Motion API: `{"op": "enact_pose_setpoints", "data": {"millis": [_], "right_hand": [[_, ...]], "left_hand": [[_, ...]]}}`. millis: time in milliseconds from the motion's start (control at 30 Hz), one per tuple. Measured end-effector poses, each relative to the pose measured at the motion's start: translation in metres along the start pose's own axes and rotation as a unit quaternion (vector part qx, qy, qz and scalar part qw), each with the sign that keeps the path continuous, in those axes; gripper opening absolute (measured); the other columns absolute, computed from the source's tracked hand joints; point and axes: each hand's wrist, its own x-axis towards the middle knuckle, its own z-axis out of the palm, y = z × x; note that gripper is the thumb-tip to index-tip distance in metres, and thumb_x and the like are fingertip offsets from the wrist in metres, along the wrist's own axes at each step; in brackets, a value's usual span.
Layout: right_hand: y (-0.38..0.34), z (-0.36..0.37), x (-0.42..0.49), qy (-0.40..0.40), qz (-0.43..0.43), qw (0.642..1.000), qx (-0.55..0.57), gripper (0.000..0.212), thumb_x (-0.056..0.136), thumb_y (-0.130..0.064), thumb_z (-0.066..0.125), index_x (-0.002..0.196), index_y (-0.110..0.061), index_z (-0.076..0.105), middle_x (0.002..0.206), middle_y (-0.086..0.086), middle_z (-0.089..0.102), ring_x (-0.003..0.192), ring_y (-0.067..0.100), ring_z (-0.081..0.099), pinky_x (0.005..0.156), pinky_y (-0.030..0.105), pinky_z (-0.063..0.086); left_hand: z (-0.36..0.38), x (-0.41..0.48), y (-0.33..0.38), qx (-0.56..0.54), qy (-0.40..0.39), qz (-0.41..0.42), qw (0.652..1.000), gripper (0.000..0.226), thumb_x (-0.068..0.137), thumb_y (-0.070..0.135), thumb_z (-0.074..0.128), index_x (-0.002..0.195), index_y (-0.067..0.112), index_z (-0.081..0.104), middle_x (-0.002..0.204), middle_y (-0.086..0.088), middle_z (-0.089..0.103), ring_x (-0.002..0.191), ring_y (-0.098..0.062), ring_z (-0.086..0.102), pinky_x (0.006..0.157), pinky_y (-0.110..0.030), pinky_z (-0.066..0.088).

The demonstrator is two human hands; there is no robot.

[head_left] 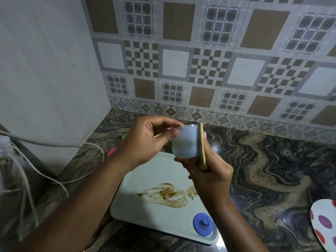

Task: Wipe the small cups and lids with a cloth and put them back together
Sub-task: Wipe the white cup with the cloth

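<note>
A small pale blue cup [185,142] is held on its side above the tray, between both hands. My left hand [143,142] grips its left end with curled fingers and thumb. A thin yellow lid [202,142] stands edge-on against the cup's right end, and my right hand [212,175] holds this lid and the cup from below. A blue lid with a knob [202,223] lies on the near right corner of the white tray [145,211]. No cloth is plainly visible.
The tray carries a brown smear [167,194] in its middle. Green [124,135] and pink [111,151] round objects peek out behind my left arm. White cables [60,180] trail at the left. A polka-dot item [323,224] lies at the right edge of the marbled counter [272,170].
</note>
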Motion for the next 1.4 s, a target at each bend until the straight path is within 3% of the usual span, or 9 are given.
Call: {"op": "enact_pose_setpoints", "data": {"millis": [167,267,400,600,733,900,1133,1233,1400], "right_hand": [[0.004,0.007,-0.002,0.005,-0.073,0.996,-0.057,0.075,0.073,-0.027,0.089,0.128,0.012,0.057,0.125,0.022,0.066,0.110,0.029,0.071,0.093,0.027,0.058],[0.004,0.006,-0.003,-0.004,-0.022,0.999,-0.023,0.071,0.078,-0.032,0.084,0.126,0.014,0.061,0.114,0.009,0.073,0.094,0.017,0.076,0.081,0.023,0.061],[0.000,-0.002,-0.002,-0.044,0.068,0.994,0.069,0.058,0.085,-0.029,0.079,0.129,0.007,0.064,0.079,-0.004,0.070,0.055,0.010,0.067,0.050,0.023,0.053],[0.001,0.001,-0.002,-0.043,-0.015,0.999,-0.016,0.064,0.078,-0.025,0.087,0.127,0.009,0.064,0.095,0.009,0.078,0.071,0.004,0.069,0.065,0.027,0.060],[-0.001,0.006,-0.007,-0.045,0.041,0.998,0.023,0.063,0.079,-0.029,0.085,0.128,0.007,0.065,0.087,0.005,0.077,0.061,0.013,0.069,0.057,0.033,0.059],[-0.002,-0.002,-0.002,-0.038,0.052,0.997,0.050,0.062,0.082,-0.026,0.082,0.132,0.005,0.062,0.085,0.004,0.076,0.057,0.013,0.069,0.052,0.034,0.058],[0.001,0.009,-0.010,-0.011,-0.009,1.000,-0.018,0.063,0.076,-0.022,0.088,0.120,0.016,0.065,0.100,0.012,0.077,0.081,0.015,0.074,0.076,0.028,0.061],[-0.001,0.004,-0.008,-0.009,0.037,0.999,0.023,0.066,0.085,-0.039,0.081,0.125,0.011,0.065,0.085,0.013,0.076,0.065,0.028,0.072,0.058,0.039,0.059],[-0.008,0.001,-0.003,-0.003,0.027,0.999,0.042,0.069,0.093,-0.045,0.070,0.134,0.009,0.058,0.080,0.009,0.071,0.059,0.009,0.064,0.054,0.032,0.058]], "left_hand": [[0.005,0.000,0.005,0.039,0.018,0.011,0.999,0.016,0.076,0.033,0.074,0.092,0.032,0.074,0.092,0.012,0.075,0.090,-0.010,0.070,0.080,-0.033,0.060],[0.007,-0.001,0.007,0.074,0.029,0.032,0.996,0.025,0.077,0.040,0.074,0.100,0.029,0.075,0.097,0.012,0.075,0.093,-0.007,0.069,0.080,-0.031,0.059],[-0.002,0.002,-0.001,0.006,-0.004,0.018,1.000,0.021,0.088,0.016,0.068,0.108,0.019,0.074,0.108,0.005,0.075,0.105,-0.010,0.069,0.086,-0.030,0.058],[-0.010,0.002,-0.004,-0.034,0.004,-0.022,0.999,0.026,0.068,0.031,0.082,0.091,0.021,0.077,0.097,0.000,0.077,0.095,-0.023,0.071,0.076,-0.041,0.061],[0.002,-0.001,-0.002,0.048,0.039,0.000,0.998,0.036,0.069,0.049,0.077,0.095,0.024,0.077,0.092,0.008,0.076,0.089,-0.010,0.071,0.079,-0.037,0.061],[-0.006,-0.003,-0.010,-0.015,0.005,-0.002,1.000,0.020,0.084,0.023,0.066,0.102,0.020,0.075,0.102,0.005,0.076,0.102,-0.014,0.070,0.087,-0.040,0.058],[0.009,-0.003,0.001,0.047,0.038,0.040,0.997,0.025,0.071,0.044,0.077,0.089,0.027,0.074,0.089,0.010,0.074,0.087,-0.012,0.069,0.078,-0.030,0.059],[0.008,-0.003,0.000,0.022,0.024,0.028,0.999,0.029,0.081,0.036,0.070,0.102,0.016,0.077,0.099,0.008,0.076,0.095,-0.008,0.070,0.081,-0.030,0.059],[0.000,0.001,-0.004,-0.054,0.001,-0.003,0.999,0.017,0.080,0.016,0.070,0.096,0.020,0.073,0.095,0.010,0.076,0.095,-0.007,0.071,0.079,-0.022,0.056]]}}
